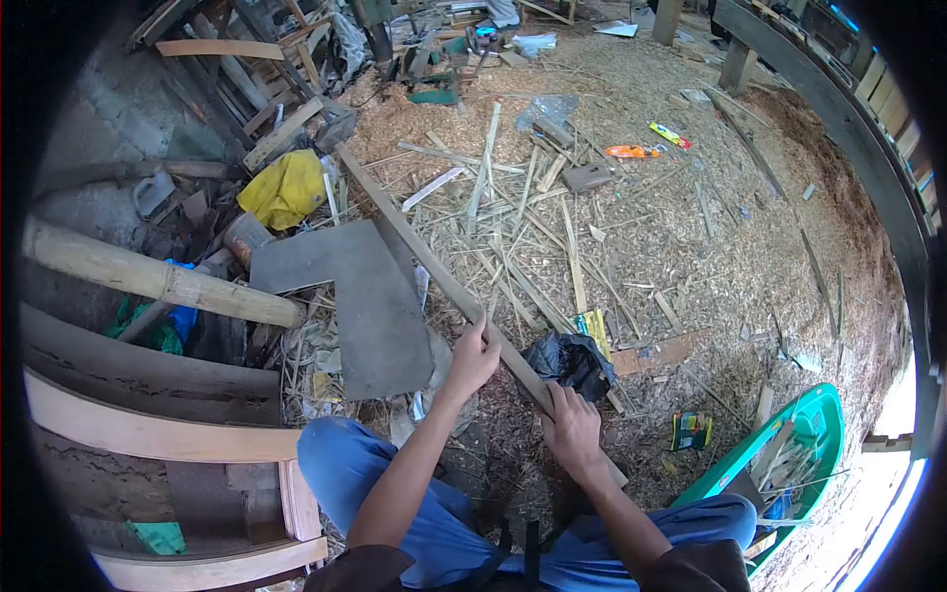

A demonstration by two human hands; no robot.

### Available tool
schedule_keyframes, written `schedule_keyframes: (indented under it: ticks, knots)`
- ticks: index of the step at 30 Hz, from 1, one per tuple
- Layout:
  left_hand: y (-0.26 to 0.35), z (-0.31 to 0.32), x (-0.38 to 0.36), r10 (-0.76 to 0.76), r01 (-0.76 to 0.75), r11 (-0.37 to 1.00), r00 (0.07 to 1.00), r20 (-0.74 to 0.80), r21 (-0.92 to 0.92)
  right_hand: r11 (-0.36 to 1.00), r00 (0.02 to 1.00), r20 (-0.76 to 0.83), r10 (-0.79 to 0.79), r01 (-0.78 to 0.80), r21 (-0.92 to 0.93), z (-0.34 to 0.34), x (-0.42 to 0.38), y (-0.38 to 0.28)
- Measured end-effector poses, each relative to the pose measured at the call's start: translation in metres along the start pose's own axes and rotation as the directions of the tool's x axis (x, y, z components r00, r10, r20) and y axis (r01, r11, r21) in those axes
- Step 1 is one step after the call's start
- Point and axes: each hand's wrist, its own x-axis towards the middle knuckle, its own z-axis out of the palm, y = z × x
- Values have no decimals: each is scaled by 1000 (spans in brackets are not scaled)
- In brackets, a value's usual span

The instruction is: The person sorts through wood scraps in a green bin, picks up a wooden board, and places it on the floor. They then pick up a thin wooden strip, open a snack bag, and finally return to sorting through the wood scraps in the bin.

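A long, narrow wooden strip (pixel 434 266) runs diagonally from the upper left down between my knees. My left hand (pixel 475 361) is closed round it near its middle, the thumb on top. Lower down, my right hand (pixel 572 428) grips the same strip close to its near end. Just beyond my right hand lies a crumpled black plastic bag (pixel 570 363) on the ground. A flat grey L-shaped board (pixel 380 321) lies left of the strip.
A green plastic tub (pixel 829 419) holding wood scraps stands at the right. At the left are a bamboo pole (pixel 163 281), a pale wooden frame (pixel 158 431) and a yellow cloth (pixel 283 189). Wood shavings and offcuts cover the ground, with an orange object (pixel 631 152) farther off.
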Motion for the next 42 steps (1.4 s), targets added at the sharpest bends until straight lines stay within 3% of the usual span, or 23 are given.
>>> schedule_keyframes:
  ticks: [2,3,6,12,22,27,33,37,42]
  knots:
    - [8,-5,-3,-117,115,947,993,12,-299,996,997,15,-74,73,57,3,3,1]
    - [6,-1,-4,-117,114,947,993,8,-299,995,997,15,-78,77,58,4,3,-1]
    - [-20,29,-7,105,-106,994,917,-384,17,984,987,53,-151,145,100,11,-1,-9]
    - [-10,18,-20,-40,75,995,913,-405,69,977,979,99,-179,165,138,33,-11,-17]
    - [-11,15,-24,-55,76,996,915,-400,36,967,980,42,-197,187,170,37,-13,-26]
    - [-7,10,-18,101,-69,994,892,-440,88,968,987,2,-163,160,194,39,-11,-33]
    - [-2,8,-13,45,-51,999,939,-341,-9,966,992,-45,-118,125,228,51,-11,-34]
    - [-14,13,-9,79,-75,997,929,-361,25,969,993,-24,-117,119,218,58,-11,-33]
    - [-16,9,-9,8,0,1000,948,-319,23,966,992,-15,-125,125,228,65,-9,-34]
